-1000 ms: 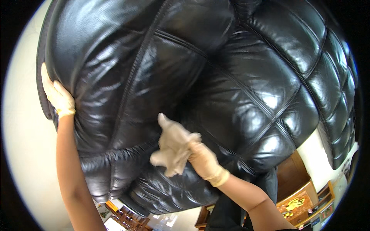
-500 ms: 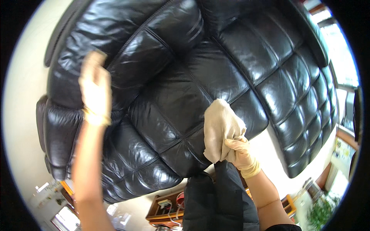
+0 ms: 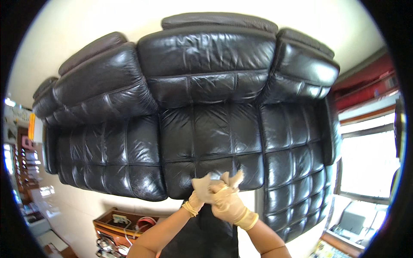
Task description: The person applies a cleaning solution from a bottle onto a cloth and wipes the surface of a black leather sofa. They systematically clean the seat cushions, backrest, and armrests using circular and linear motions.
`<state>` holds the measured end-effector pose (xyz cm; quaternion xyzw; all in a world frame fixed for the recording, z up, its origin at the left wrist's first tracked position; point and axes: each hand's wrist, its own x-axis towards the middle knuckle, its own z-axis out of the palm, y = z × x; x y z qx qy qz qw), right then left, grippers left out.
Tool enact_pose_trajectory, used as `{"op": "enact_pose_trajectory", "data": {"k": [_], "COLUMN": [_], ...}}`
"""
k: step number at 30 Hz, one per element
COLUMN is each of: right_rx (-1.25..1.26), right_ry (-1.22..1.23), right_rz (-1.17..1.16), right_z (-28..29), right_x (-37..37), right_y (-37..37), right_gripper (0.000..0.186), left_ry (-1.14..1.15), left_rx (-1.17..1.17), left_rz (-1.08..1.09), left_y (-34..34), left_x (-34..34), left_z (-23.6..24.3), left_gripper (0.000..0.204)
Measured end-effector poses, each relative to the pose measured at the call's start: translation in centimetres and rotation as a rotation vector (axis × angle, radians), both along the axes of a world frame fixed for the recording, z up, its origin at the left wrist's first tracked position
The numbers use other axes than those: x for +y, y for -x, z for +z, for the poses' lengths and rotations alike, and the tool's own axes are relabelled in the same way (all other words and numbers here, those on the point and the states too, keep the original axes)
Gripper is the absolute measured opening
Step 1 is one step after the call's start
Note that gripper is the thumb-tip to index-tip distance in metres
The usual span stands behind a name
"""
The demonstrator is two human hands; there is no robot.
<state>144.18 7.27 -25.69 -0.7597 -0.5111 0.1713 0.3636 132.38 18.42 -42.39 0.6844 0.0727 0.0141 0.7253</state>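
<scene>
Both my hands wear pale, translucent gloves and meet in front of the black leather sofa (image 3: 211,129), just over the front edge of its middle seat. My left hand (image 3: 195,201) is closed on one side of a crumpled beige cloth (image 3: 234,178). Wrapped round the cloth from the other side is my right hand (image 3: 227,203). Loose corners of the cloth stick up above the fingers. Part of the bunched cloth is hidden between the hands.
A wooden box-like stand (image 3: 112,223) with a red item and cables is on the lower left. To the right are a bright window (image 3: 368,165) and red curtain (image 3: 365,92). The sofa's long section (image 3: 294,193) extends toward me on the right.
My view has swung round and drawn back, showing the whole sofa. My left hand has come from the backrest to the cloth, which is now bunched between both hands.
</scene>
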Motion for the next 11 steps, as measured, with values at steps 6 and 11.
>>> {"op": "enact_pose_trajectory", "data": {"k": [6, 11], "right_rx": [-0.029, -0.002], "right_ry": [0.202, 0.115], "right_rz": [0.083, 0.194], "right_z": [5.7, 7.1], "right_x": [2.4, 3.2], "right_y": [5.9, 7.6], "right_gripper": [0.042, 0.039], "left_ry": [1.858, 0.752], "left_rx": [-0.070, -0.168], "left_rz": [0.061, 0.173], "left_y": [0.1, 1.6], "left_x": [0.6, 0.9], "left_z": [7.2, 2.7], "left_gripper": [0.069, 0.057]}}
